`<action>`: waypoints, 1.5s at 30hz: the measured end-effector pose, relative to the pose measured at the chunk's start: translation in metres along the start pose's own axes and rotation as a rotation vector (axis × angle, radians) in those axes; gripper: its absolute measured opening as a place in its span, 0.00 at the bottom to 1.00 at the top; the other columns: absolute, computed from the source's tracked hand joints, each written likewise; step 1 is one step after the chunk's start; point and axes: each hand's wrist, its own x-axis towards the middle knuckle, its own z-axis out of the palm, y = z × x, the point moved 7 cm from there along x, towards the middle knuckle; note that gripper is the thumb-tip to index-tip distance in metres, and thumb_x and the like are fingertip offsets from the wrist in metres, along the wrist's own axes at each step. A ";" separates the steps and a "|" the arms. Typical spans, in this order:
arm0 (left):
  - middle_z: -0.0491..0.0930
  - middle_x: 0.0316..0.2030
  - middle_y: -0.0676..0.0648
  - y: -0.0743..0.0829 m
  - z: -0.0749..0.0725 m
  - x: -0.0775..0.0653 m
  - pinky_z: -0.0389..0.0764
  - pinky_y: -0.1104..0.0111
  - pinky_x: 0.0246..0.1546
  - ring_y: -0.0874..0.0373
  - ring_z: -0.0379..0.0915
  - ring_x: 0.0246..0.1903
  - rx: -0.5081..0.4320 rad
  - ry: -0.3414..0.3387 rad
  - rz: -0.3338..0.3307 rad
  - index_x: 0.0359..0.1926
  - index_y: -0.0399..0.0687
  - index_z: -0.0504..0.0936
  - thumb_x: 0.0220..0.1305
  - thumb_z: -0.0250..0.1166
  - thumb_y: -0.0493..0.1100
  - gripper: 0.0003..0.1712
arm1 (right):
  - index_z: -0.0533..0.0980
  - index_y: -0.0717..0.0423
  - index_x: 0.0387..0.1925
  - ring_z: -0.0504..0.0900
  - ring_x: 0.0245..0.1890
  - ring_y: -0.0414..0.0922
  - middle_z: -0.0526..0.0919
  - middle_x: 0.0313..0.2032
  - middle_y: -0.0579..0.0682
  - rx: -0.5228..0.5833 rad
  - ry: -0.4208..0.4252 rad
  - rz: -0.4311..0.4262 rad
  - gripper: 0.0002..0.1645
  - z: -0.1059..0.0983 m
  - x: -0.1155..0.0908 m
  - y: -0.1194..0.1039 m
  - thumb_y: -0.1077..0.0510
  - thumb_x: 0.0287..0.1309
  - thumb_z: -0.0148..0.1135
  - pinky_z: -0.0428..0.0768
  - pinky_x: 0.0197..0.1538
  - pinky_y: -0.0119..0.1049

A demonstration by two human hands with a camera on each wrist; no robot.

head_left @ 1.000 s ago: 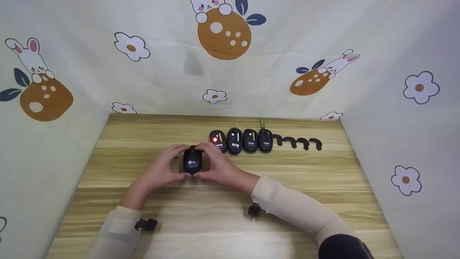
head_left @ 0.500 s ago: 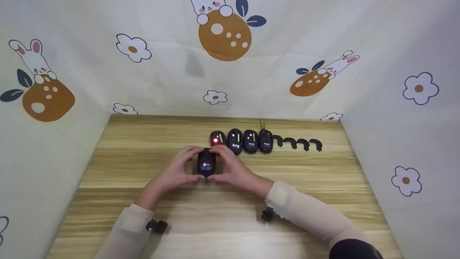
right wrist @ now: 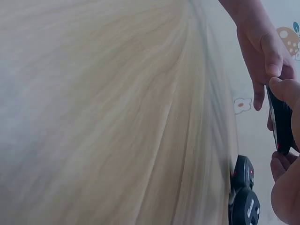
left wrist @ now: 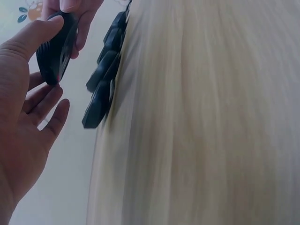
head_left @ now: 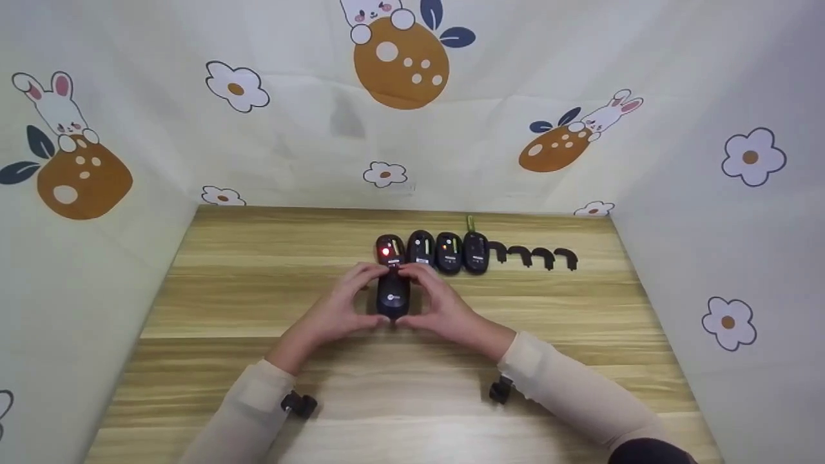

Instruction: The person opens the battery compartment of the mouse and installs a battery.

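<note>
A black computer mouse (head_left: 393,296), its logo facing up, is held between both hands in the head view. My left hand (head_left: 335,309) pinches its left side, thumb at the near end and fingers at the far end. On the right side, my right hand (head_left: 446,310) pinches it the same way. In the left wrist view the mouse (left wrist: 55,49) is raised above the table, with the left thumb on one end. The right wrist view shows a small red glow on the lower end of the mouse (right wrist: 281,119).
Several upturned black mice stand in a row behind the hands: one with a red light (head_left: 388,249), the rightmost (head_left: 476,252) with a green strip (head_left: 470,223) behind it. Several curved black covers (head_left: 543,258) lie to their right. A patterned cloth wall (head_left: 283,161) rises behind the wooden table (head_left: 225,270).
Both hands have moved right with the mouse, from left of the row to just in front of the leftmost upturned mouse. The upturned mice and covers stay put.
</note>
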 end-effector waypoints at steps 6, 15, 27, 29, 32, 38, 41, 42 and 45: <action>0.68 0.78 0.51 0.007 0.011 0.007 0.73 0.46 0.75 0.46 0.72 0.72 0.002 -0.008 0.000 0.82 0.54 0.71 0.60 0.85 0.43 0.51 | 0.70 0.51 0.78 0.70 0.77 0.48 0.70 0.77 0.48 0.021 0.012 -0.004 0.54 -0.012 -0.010 0.004 0.59 0.53 0.88 0.68 0.81 0.44; 0.66 0.80 0.40 0.020 0.028 0.021 0.75 0.54 0.75 0.46 0.73 0.73 -0.008 -0.019 0.090 0.81 0.41 0.71 0.59 0.85 0.41 0.52 | 0.71 0.55 0.77 0.70 0.78 0.52 0.72 0.76 0.54 -0.014 0.031 -0.017 0.52 -0.028 -0.024 0.011 0.59 0.54 0.88 0.68 0.81 0.49; 0.68 0.78 0.48 0.029 0.042 0.028 0.76 0.60 0.74 0.52 0.70 0.74 -0.060 0.006 0.114 0.81 0.43 0.71 0.58 0.86 0.42 0.53 | 0.71 0.49 0.78 0.69 0.78 0.50 0.69 0.78 0.48 -0.034 0.043 -0.019 0.51 -0.044 -0.038 0.013 0.54 0.56 0.87 0.67 0.81 0.52; 0.68 0.78 0.48 0.029 0.043 0.029 0.76 0.60 0.73 0.52 0.71 0.73 -0.076 0.014 0.100 0.81 0.44 0.71 0.58 0.86 0.42 0.52 | 0.72 0.48 0.78 0.69 0.79 0.50 0.69 0.79 0.49 -0.037 0.049 -0.026 0.50 -0.046 -0.039 0.011 0.54 0.57 0.87 0.67 0.81 0.52; 0.69 0.78 0.48 0.028 0.043 0.030 0.76 0.60 0.73 0.52 0.73 0.72 -0.089 0.027 0.076 0.81 0.45 0.72 0.57 0.85 0.41 0.52 | 0.74 0.49 0.77 0.69 0.79 0.52 0.69 0.79 0.50 -0.040 0.058 -0.045 0.48 -0.048 -0.040 0.009 0.56 0.58 0.86 0.68 0.81 0.53; 0.70 0.78 0.48 0.026 0.043 0.031 0.76 0.61 0.73 0.51 0.72 0.73 -0.099 0.053 0.058 0.80 0.48 0.73 0.58 0.85 0.42 0.50 | 0.78 0.53 0.73 0.73 0.76 0.57 0.74 0.76 0.55 -0.037 0.101 -0.101 0.44 -0.050 -0.040 0.003 0.63 0.55 0.86 0.72 0.78 0.53; 0.70 0.78 0.45 0.027 0.044 0.031 0.76 0.62 0.73 0.49 0.72 0.74 -0.127 0.062 0.069 0.78 0.48 0.75 0.61 0.85 0.42 0.46 | 0.79 0.56 0.71 0.74 0.75 0.60 0.76 0.75 0.59 -0.049 0.139 -0.132 0.42 -0.050 -0.040 -0.002 0.67 0.54 0.85 0.73 0.78 0.51; 0.70 0.78 0.43 0.027 0.044 0.031 0.77 0.61 0.73 0.49 0.72 0.74 -0.139 0.066 0.073 0.77 0.48 0.76 0.61 0.84 0.42 0.45 | 0.80 0.57 0.70 0.75 0.74 0.61 0.76 0.74 0.60 -0.050 0.155 -0.140 0.41 -0.051 -0.041 -0.004 0.68 0.54 0.84 0.73 0.77 0.49; 0.70 0.78 0.38 0.029 0.044 0.031 0.77 0.61 0.72 0.45 0.72 0.74 -0.182 0.084 0.092 0.75 0.46 0.79 0.63 0.83 0.40 0.40 | 0.80 0.63 0.69 0.75 0.74 0.64 0.77 0.73 0.63 -0.064 0.201 -0.163 0.39 -0.051 -0.041 -0.013 0.71 0.54 0.82 0.72 0.78 0.45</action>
